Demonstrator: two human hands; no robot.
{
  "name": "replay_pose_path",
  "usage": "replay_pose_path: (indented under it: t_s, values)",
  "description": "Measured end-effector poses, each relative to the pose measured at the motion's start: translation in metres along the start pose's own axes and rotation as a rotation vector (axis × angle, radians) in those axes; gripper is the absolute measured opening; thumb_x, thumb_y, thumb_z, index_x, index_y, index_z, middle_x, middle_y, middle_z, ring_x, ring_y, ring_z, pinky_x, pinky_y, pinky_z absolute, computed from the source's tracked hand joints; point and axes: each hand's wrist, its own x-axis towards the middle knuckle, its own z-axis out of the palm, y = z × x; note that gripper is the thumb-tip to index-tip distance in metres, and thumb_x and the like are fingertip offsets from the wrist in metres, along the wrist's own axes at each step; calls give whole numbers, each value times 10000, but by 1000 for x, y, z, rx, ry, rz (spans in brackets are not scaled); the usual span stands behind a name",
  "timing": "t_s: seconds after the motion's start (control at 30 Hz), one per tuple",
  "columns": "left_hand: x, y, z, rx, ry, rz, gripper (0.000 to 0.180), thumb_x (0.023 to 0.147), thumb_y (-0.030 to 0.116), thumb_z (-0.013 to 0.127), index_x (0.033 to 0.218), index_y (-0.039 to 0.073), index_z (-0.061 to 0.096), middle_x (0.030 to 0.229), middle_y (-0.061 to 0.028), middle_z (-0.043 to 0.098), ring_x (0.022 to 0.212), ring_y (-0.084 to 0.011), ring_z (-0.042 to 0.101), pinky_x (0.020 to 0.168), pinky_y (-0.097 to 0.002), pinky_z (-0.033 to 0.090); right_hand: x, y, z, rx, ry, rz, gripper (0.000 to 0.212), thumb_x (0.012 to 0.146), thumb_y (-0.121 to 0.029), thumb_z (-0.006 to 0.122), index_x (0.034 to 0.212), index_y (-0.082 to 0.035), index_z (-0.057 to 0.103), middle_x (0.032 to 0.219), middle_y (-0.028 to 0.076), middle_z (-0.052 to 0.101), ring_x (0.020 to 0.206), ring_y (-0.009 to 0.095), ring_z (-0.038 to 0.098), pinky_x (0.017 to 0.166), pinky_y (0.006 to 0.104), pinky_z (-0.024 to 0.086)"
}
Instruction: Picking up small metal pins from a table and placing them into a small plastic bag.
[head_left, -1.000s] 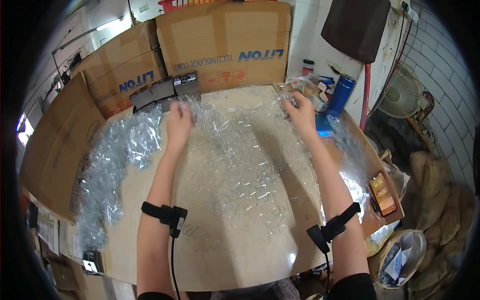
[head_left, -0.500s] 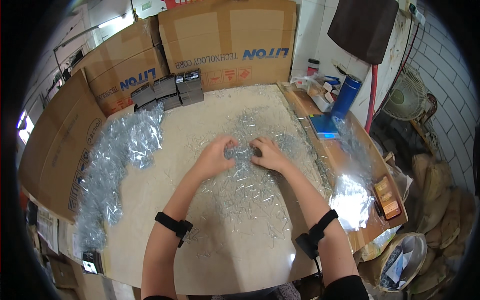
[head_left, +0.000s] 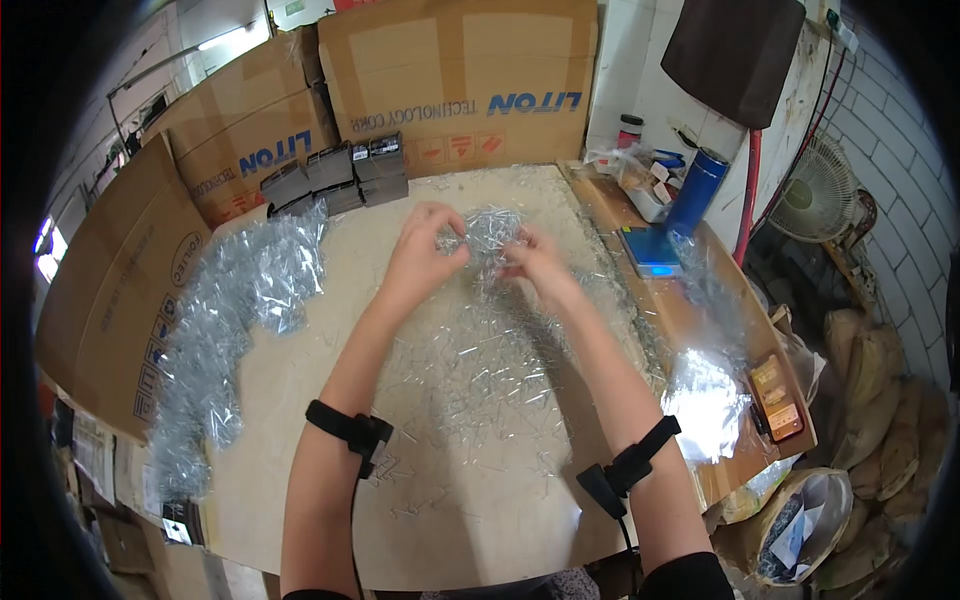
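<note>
Cardboard panels (head_left: 460, 75) wall off the back and left of our pale tabletop (head_left: 270, 430), with stacked dark boxes (head_left: 380, 172) against them. Loose, thin, shiny pieces (head_left: 490, 370) lie strewn over the middle, and we have a denser bunch (head_left: 492, 228) of them toward the far side, right between our two hands. Our left hand (head_left: 428, 252) curves at the bunch's left edge, thumb and fingertips apart — whether they press on any pieces, we cannot tell. Our right hand (head_left: 538, 265) is at its right edge, fingers bent and blurred, so we cannot make out its grip either. Left of us runs a curving row of shiny, clear packets (head_left: 205, 360); on our right, a wooden shelf (head_left: 652, 295) carries a blue scale (head_left: 645, 245), a blue cylinder (head_left: 697, 190) and a phone (head_left: 775, 390).
</note>
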Motion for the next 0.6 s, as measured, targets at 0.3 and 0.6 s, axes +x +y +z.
replay_pose_path:
  t_s: [0.3, 0.6]
  values:
    - [7, -13, -6, 320, 73, 47, 185, 751, 107, 688, 899, 77, 581, 1041, -91, 595, 993, -329, 579, 809, -404, 472, 18, -20, -7, -264, 120, -269, 179, 911, -173, 596, 984, -10, 592, 740, 62, 632, 549, 136, 623, 455, 244, 437]
    - [16, -20, 0, 162, 69, -262, 187, 814, 98, 662, 945, 34, 545, 854, -98, 621, 771, -254, 644, 732, -369, 516, 21, -30, -7, -294, 107, -270, 202, 926, -208, 580, 1007, -24, 560, 689, 65, 624, 502, 138, 614, 426, 243, 396]
